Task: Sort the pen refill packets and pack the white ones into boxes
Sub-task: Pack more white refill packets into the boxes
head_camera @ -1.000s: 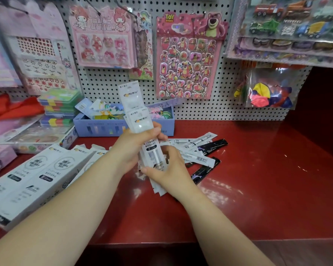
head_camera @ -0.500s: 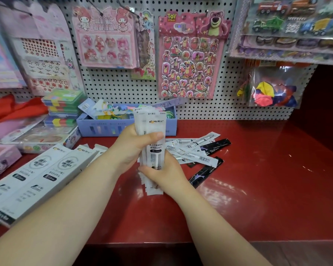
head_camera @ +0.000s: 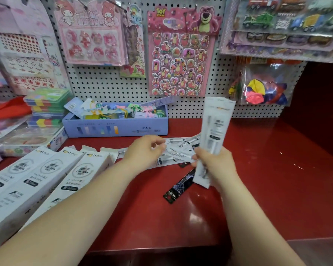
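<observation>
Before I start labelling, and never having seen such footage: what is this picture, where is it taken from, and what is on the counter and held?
No machine: the grips are a person's two bare hands. The picture comes from a camera worn on the head, looking forward and down. The right grip holds a bundle of white refill packets nearly upright. The left grip is at the loose white packets on the red counter; blur hides whether it holds one. A black packet lies near them, white boxes at the left, a lilac box behind.

Soft even light, pale glare on red shelf (head_camera: 277, 189), blurry bowed edges.
</observation>
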A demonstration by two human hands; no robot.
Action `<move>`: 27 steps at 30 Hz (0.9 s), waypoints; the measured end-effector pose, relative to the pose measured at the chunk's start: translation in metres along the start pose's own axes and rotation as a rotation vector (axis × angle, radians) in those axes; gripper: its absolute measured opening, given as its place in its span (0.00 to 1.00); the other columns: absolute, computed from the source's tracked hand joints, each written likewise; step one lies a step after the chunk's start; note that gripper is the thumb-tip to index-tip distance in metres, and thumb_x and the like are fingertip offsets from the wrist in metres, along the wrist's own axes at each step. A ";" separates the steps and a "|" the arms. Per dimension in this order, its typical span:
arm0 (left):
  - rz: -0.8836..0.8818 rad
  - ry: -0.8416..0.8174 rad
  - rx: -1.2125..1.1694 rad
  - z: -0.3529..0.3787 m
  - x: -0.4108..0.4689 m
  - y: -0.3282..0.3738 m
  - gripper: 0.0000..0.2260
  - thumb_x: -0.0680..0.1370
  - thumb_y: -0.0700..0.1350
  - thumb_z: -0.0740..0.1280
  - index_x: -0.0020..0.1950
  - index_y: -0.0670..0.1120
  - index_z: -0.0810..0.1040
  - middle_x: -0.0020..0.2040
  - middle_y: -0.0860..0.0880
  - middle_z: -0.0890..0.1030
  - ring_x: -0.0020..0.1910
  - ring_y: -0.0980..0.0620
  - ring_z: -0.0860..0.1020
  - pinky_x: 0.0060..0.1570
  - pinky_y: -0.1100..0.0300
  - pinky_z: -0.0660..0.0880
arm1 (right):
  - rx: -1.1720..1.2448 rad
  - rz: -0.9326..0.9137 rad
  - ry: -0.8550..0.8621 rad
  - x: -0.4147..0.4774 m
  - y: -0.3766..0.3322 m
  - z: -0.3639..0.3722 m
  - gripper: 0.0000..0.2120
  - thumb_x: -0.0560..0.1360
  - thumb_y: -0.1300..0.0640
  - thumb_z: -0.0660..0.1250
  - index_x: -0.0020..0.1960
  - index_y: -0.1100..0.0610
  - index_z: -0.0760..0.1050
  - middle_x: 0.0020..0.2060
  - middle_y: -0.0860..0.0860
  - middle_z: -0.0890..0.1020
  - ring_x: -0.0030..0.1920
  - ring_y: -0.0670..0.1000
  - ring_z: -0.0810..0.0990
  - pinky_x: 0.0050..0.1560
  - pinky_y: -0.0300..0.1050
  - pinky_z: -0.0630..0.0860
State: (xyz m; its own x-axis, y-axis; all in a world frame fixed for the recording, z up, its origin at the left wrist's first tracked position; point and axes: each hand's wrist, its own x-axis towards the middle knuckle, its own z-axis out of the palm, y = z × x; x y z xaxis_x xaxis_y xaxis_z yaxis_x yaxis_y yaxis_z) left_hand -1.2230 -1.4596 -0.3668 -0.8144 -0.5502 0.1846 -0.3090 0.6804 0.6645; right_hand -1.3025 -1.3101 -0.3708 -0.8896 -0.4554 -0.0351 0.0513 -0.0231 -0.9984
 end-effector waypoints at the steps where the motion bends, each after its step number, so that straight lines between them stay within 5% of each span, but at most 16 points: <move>1: 0.042 -0.055 0.125 0.008 0.004 0.002 0.14 0.76 0.48 0.62 0.61 0.47 0.75 0.60 0.49 0.76 0.60 0.50 0.73 0.56 0.60 0.67 | 0.010 0.006 0.029 0.001 0.000 -0.008 0.09 0.72 0.66 0.66 0.39 0.53 0.72 0.28 0.52 0.78 0.20 0.42 0.76 0.30 0.42 0.74; 6: -0.017 -0.166 0.274 0.038 0.026 0.015 0.23 0.74 0.54 0.65 0.67 0.48 0.69 0.66 0.48 0.73 0.65 0.47 0.70 0.62 0.54 0.66 | 0.028 0.028 0.097 0.005 0.002 -0.031 0.08 0.73 0.65 0.65 0.39 0.53 0.73 0.29 0.53 0.78 0.21 0.42 0.77 0.28 0.38 0.76; 11: 0.116 -0.082 0.437 0.041 0.029 0.018 0.11 0.77 0.47 0.61 0.56 0.48 0.78 0.55 0.48 0.81 0.57 0.46 0.75 0.58 0.56 0.67 | 0.057 0.035 0.122 0.012 0.005 -0.037 0.08 0.73 0.65 0.65 0.39 0.53 0.73 0.29 0.53 0.78 0.21 0.42 0.77 0.24 0.34 0.75; 15: 0.293 0.062 0.502 0.031 0.027 0.013 0.12 0.79 0.45 0.58 0.56 0.47 0.79 0.56 0.48 0.81 0.57 0.45 0.75 0.58 0.58 0.63 | 0.063 0.037 0.142 0.019 0.008 -0.033 0.08 0.73 0.65 0.65 0.39 0.54 0.73 0.28 0.52 0.77 0.21 0.42 0.77 0.28 0.39 0.76; 18: 0.381 0.149 0.391 0.009 0.024 -0.002 0.09 0.76 0.43 0.63 0.52 0.43 0.81 0.51 0.45 0.83 0.54 0.44 0.77 0.59 0.54 0.65 | 0.083 0.036 0.148 0.022 0.009 -0.029 0.08 0.73 0.65 0.65 0.38 0.54 0.73 0.28 0.52 0.77 0.21 0.43 0.76 0.32 0.42 0.76; 21: 0.429 0.070 0.395 -0.012 0.020 -0.027 0.04 0.70 0.39 0.69 0.42 0.42 0.83 0.42 0.45 0.84 0.46 0.43 0.81 0.52 0.46 0.73 | 0.123 0.043 0.147 0.021 0.008 -0.020 0.08 0.73 0.65 0.65 0.38 0.54 0.73 0.29 0.53 0.77 0.21 0.43 0.77 0.31 0.41 0.77; 27: 0.209 -0.089 0.389 -0.018 0.015 -0.038 0.07 0.73 0.40 0.67 0.48 0.45 0.83 0.57 0.50 0.79 0.59 0.51 0.75 0.60 0.59 0.66 | -0.018 0.018 0.048 0.022 0.006 -0.008 0.06 0.73 0.65 0.65 0.42 0.54 0.74 0.30 0.52 0.78 0.22 0.44 0.77 0.36 0.48 0.76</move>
State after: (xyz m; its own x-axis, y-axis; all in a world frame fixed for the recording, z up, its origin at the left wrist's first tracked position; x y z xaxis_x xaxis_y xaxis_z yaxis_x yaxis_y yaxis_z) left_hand -1.2144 -1.5024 -0.3764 -0.9128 -0.3496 0.2112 -0.2816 0.9132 0.2945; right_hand -1.3256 -1.3132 -0.3778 -0.9093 -0.4125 -0.0551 0.0601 0.0010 -0.9982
